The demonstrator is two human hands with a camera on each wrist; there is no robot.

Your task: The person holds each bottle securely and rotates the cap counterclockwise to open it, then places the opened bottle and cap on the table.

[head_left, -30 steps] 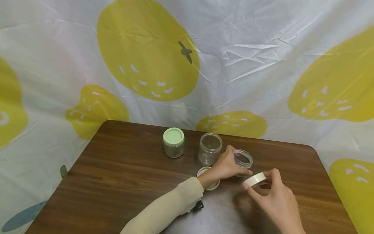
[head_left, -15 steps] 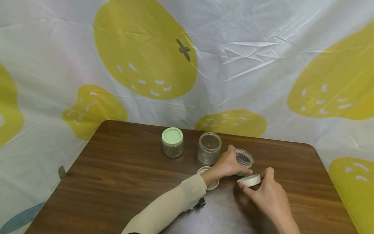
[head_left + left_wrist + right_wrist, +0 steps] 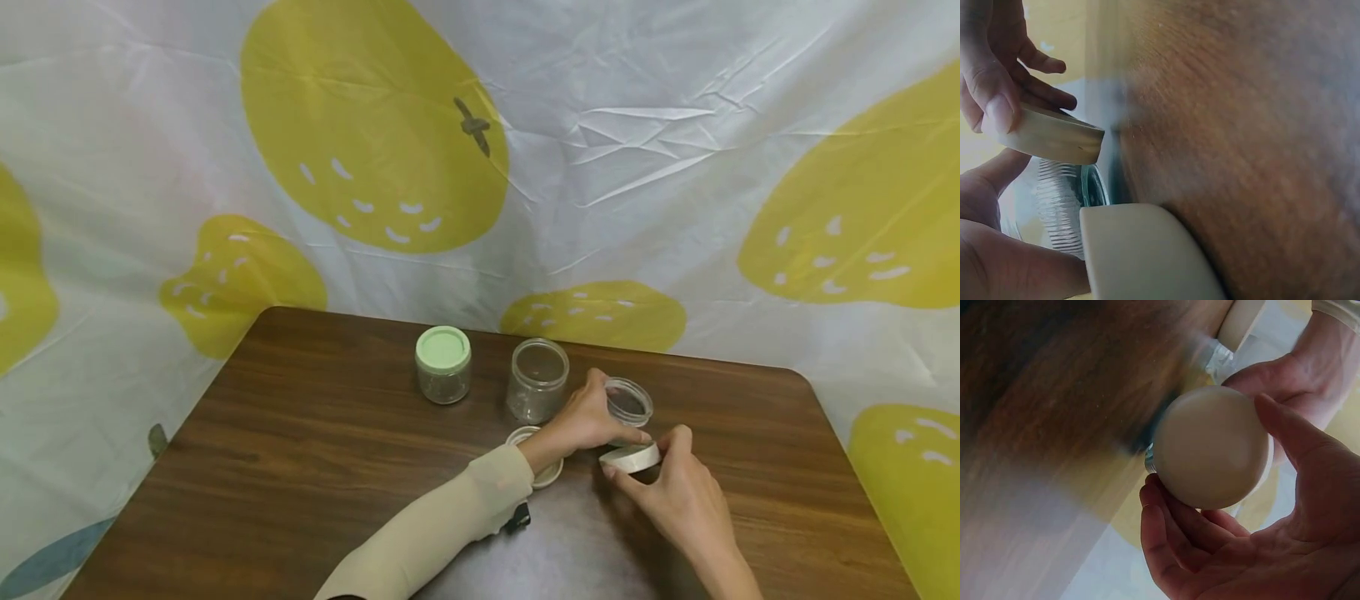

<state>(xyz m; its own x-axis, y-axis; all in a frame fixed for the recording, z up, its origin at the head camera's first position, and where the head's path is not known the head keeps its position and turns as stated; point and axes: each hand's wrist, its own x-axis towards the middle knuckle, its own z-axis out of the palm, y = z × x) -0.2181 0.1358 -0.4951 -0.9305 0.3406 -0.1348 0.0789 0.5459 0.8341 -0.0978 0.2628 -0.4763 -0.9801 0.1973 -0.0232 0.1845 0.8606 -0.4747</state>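
My left hand [image 3: 588, 421] grips a small clear open jar [image 3: 632, 419] at the right of the jar group, from its left side. Its threaded neck [image 3: 1059, 206] shows in the left wrist view. My right hand [image 3: 686, 496] pinches a round cream lid [image 3: 632, 457] by its edge, thumb on one side and fingers on the other. The lid is tilted, just in front of the jar and lower than its rim in the head view, close to my left thumb. In the right wrist view the smooth lid face [image 3: 1213, 447] covers most of the jar.
A second clear jar [image 3: 538, 387], uncovered, stands left of my left hand; farther left is a jar with a green lid [image 3: 444, 354]. Another cream lid [image 3: 552, 475] lies on the brown table [image 3: 322, 467], partly under my left wrist. A patterned cloth hangs behind.
My right hand has carried the lid left, toward the jar, tipping it flatter. My left hand stays on the jar, nearly still.
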